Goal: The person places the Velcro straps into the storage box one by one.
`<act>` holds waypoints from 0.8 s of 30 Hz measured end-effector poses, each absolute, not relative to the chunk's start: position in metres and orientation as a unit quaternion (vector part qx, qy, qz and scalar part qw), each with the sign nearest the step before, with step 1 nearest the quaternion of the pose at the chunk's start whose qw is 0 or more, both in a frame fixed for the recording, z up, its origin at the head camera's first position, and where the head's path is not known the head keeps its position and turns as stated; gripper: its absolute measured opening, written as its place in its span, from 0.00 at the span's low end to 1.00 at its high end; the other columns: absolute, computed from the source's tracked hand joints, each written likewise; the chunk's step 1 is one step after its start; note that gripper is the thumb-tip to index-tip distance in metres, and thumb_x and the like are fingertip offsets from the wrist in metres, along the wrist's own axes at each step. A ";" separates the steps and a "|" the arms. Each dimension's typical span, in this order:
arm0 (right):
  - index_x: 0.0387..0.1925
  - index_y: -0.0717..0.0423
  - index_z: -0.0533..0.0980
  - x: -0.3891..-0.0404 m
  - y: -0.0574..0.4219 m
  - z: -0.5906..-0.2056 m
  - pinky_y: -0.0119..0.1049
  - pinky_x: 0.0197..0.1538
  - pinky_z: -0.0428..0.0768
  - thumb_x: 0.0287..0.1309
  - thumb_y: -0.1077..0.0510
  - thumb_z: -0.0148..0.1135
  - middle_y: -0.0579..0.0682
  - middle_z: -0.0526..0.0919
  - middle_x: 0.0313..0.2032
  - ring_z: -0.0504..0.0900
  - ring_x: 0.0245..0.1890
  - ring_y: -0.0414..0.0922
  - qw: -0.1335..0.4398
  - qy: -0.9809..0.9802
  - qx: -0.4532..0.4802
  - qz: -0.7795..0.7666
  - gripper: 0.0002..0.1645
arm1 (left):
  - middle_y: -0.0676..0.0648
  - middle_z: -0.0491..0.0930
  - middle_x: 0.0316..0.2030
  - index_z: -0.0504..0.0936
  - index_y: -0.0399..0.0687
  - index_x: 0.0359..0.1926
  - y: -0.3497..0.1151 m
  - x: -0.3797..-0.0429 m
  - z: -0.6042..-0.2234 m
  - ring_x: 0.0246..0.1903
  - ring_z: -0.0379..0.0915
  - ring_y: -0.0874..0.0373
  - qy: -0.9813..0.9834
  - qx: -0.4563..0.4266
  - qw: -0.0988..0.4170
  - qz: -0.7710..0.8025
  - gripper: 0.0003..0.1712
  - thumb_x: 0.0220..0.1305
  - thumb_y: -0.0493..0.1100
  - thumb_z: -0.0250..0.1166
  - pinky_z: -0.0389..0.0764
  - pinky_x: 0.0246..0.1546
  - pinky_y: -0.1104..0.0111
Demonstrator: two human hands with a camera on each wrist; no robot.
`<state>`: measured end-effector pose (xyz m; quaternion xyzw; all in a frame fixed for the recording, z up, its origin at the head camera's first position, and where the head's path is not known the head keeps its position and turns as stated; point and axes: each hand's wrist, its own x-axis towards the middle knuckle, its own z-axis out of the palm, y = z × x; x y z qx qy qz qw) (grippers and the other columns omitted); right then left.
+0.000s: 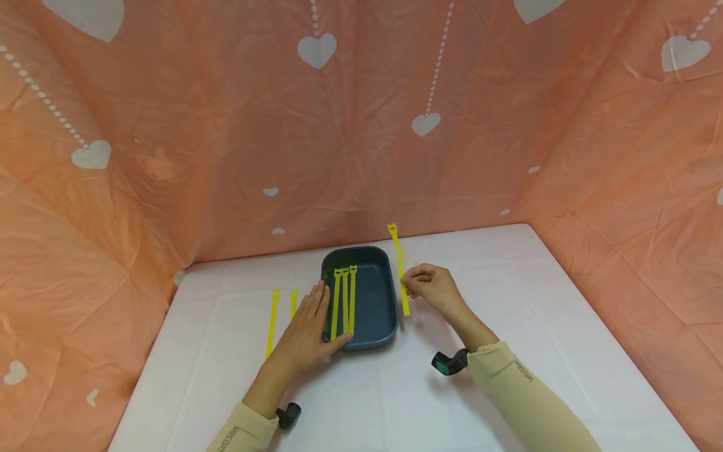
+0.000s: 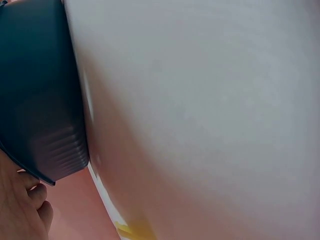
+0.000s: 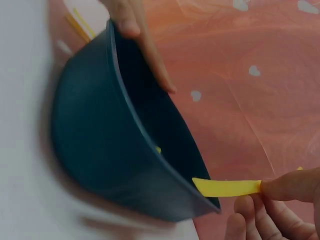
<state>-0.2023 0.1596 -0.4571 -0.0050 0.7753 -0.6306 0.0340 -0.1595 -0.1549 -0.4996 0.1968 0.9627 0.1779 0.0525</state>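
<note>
My right hand (image 1: 435, 287) pinches a yellow cable tie (image 1: 399, 257), a flat strap with a slotted head, between thumb and fingers. The strap stands just right of a dark blue rectangular box (image 1: 375, 301), head pointing away from me. In the right wrist view the held tie's plain end (image 3: 227, 188) overlaps the box's rim. Three more yellow ties (image 1: 353, 301) lie side by side in the left part of the box. Across the box's left rim rests my left hand (image 1: 305, 336), fingers straight, thumb at the near left corner.
Two yellow ties lie on the white table left of the box, one in fuller view (image 1: 272, 323) and one partly hidden (image 1: 294, 303) behind the left hand. A pink curtain (image 1: 350, 157) with white hearts hangs behind and along both sides of the table (image 1: 480, 251).
</note>
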 end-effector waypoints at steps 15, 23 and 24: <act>0.43 0.66 0.85 -0.196 0.126 -0.466 0.38 0.43 0.90 0.70 0.62 0.71 0.54 0.90 0.34 0.86 0.31 0.43 0.058 0.770 0.000 -0.635 0.08 | 0.44 0.28 0.87 0.33 0.43 0.86 -0.154 -0.160 -0.499 0.86 0.26 0.49 0.963 0.193 0.052 0.179 0.69 0.69 0.81 0.57 0.39 0.85 0.51; 0.40 0.66 0.85 -0.195 0.118 -0.464 0.35 0.37 0.89 0.69 0.64 0.70 0.55 0.90 0.32 0.86 0.29 0.44 0.041 0.779 -0.010 -0.625 0.05 | 0.44 0.28 0.87 0.33 0.43 0.86 -0.153 -0.159 -0.498 0.86 0.26 0.49 0.963 0.190 0.051 0.182 0.69 0.70 0.78 0.60 0.39 0.85 0.51; 0.39 0.66 0.85 -0.195 0.117 -0.463 0.35 0.37 0.89 0.69 0.65 0.70 0.56 0.90 0.32 0.87 0.29 0.44 0.040 0.780 -0.012 -0.624 0.05 | 0.44 0.28 0.87 0.34 0.43 0.87 -0.153 -0.159 -0.498 0.86 0.26 0.49 0.963 0.190 0.050 0.183 0.68 0.70 0.77 0.60 0.39 0.85 0.51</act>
